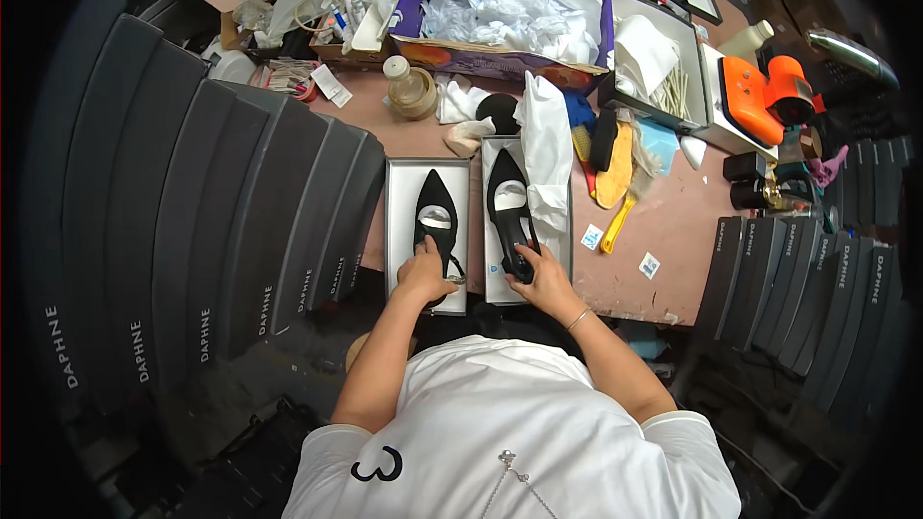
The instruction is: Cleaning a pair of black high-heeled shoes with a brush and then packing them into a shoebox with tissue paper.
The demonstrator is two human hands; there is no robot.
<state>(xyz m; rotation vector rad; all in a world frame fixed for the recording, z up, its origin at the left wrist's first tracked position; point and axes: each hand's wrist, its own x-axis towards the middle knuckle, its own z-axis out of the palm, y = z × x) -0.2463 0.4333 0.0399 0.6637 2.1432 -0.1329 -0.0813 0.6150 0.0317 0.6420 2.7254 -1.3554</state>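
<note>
Work set out: two black pointed shoes, toes to the far end. Left shoe inside left box, right of its middle. Right shoe over the left part of right box, apparently leaned slightly; cannot tell whether resting on the floor of the box or held just above. White insert in the opening of each.

Left hand: laid over the rear of the left shoe, fingers bunched narrow, thumb out near strap and shiny buckle. Cannot tell whether pinching or only resting. Right hand: fingers and thumb closed in round the heel end of the right shoe, holding.

Technique, as judged: handle by the heel end; spare the toe, probably the easiest part to scuff. Lay the strap flat, buckle turned away from the black upper, to avoid rubbing. Set the right shoe down level, without dragging along the box wall. Watch white paper along the right side of the right box, running out past the far edge; likely to bunch under the shoe. Smooth aside before letting go. Press lightly only. For lint, reach right to yellow-handled brush on the table.
</note>
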